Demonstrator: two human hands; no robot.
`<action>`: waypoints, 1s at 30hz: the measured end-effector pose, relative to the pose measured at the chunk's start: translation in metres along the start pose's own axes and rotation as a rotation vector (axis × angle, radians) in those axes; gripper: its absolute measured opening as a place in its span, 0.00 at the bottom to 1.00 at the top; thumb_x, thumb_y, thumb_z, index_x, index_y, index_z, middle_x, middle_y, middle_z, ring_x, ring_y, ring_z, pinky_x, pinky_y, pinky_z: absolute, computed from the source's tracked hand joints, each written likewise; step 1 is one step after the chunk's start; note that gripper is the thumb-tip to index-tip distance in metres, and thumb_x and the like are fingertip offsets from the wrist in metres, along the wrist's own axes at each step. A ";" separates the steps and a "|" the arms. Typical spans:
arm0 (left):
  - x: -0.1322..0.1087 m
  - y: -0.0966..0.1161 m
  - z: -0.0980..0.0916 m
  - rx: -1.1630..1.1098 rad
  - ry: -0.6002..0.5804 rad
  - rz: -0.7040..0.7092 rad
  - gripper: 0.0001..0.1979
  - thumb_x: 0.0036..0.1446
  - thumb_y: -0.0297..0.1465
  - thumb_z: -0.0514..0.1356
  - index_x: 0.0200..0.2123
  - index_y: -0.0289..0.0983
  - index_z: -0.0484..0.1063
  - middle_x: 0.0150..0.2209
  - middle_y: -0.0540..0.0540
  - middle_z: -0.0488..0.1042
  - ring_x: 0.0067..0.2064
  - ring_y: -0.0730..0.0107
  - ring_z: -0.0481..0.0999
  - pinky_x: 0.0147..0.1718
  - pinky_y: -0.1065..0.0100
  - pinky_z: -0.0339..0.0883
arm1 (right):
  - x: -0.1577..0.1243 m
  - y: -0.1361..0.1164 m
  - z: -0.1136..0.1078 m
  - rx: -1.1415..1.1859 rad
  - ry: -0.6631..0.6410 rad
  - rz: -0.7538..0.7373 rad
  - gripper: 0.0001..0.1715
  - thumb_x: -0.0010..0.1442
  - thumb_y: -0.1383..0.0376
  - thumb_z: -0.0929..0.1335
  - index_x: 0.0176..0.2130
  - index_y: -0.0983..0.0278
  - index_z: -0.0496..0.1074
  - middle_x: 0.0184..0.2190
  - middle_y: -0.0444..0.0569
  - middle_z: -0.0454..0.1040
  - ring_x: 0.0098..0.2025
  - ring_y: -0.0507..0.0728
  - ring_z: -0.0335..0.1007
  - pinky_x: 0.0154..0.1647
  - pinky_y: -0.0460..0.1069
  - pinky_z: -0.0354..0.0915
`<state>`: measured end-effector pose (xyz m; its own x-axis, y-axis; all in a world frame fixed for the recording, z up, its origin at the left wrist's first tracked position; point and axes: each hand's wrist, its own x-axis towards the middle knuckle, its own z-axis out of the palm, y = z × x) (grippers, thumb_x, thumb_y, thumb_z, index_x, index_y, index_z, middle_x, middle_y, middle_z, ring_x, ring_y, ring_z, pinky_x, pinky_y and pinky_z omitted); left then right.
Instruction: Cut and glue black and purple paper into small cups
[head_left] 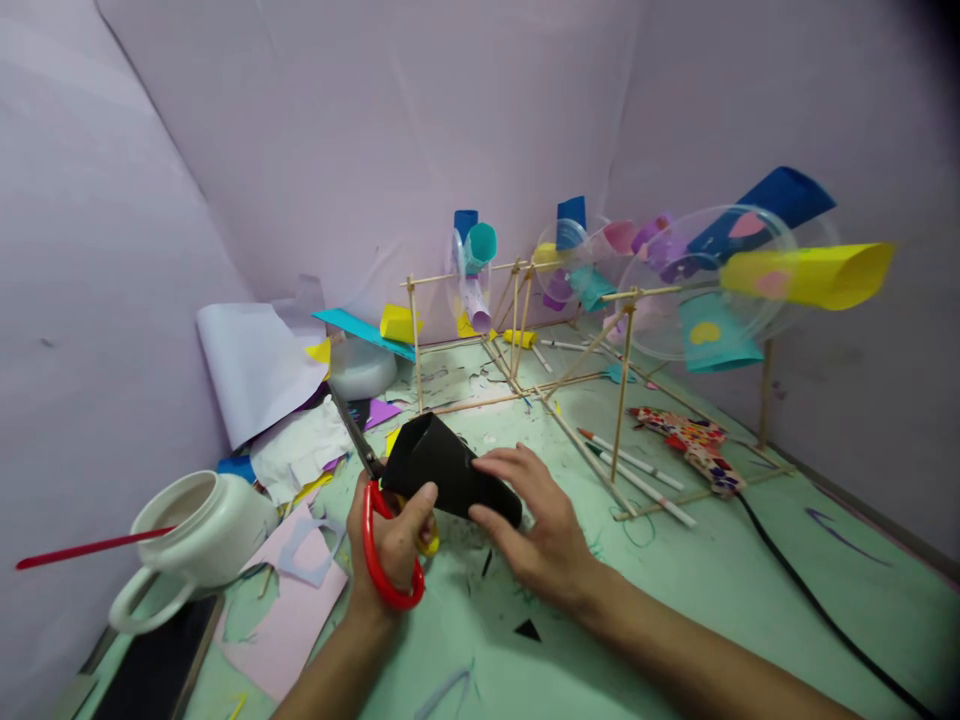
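Observation:
My left hand (391, 545) is closed round the red and yellow handles of a pair of scissors (375, 500), whose blades point away to the upper left. Its thumb presses on a rolled black paper cone (442, 465). My right hand (536, 525) grips the same cone from the right, fingers curled over its narrow end. Both hands hover just above the green mat (675, 600), in front of a wooden stick frame (525, 380).
The stick frame carries clear plastic discs (697, 285) with coloured paper cones. A white jug (199, 530) with a red stick stands at left beside paper scraps. Pencils (637, 470), a patterned pouch (694, 445) and a black cable (810, 600) lie at right. Walls close in all round.

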<state>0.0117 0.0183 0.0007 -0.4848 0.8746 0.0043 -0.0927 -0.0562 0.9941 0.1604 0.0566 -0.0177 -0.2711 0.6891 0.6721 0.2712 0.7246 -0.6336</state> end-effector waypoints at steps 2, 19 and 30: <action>0.005 0.002 -0.004 -0.035 -0.003 -0.038 0.14 0.39 0.34 0.66 0.26 0.36 0.63 0.11 0.57 0.64 0.13 0.76 0.63 0.13 0.74 0.57 | 0.008 0.004 -0.007 0.127 0.151 0.191 0.10 0.54 0.67 0.67 0.39 0.61 0.70 0.35 0.49 0.71 0.40 0.58 0.67 0.47 0.56 0.62; 0.015 0.003 -0.009 -0.050 -0.146 -0.151 0.15 0.34 0.34 0.68 0.21 0.34 0.66 0.11 0.54 0.65 0.13 0.78 0.63 0.11 0.77 0.56 | 0.019 0.013 -0.013 0.758 -0.277 0.737 0.34 0.45 0.53 0.72 0.50 0.65 0.68 0.46 0.54 0.73 0.48 0.59 0.69 0.49 0.53 0.61; 0.005 0.009 -0.002 0.034 -0.150 -0.096 0.16 0.38 0.39 0.66 0.19 0.35 0.64 0.11 0.53 0.65 0.13 0.76 0.63 0.12 0.74 0.58 | 0.012 0.017 -0.007 0.773 -0.448 0.846 0.19 0.41 0.57 0.73 0.30 0.69 0.73 0.22 0.44 0.70 0.23 0.51 0.64 0.25 0.46 0.60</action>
<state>0.0064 0.0214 0.0097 -0.3393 0.9375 -0.0774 -0.1017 0.0452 0.9938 0.1681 0.0776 -0.0178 -0.6099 0.7773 -0.1546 -0.0613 -0.2408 -0.9686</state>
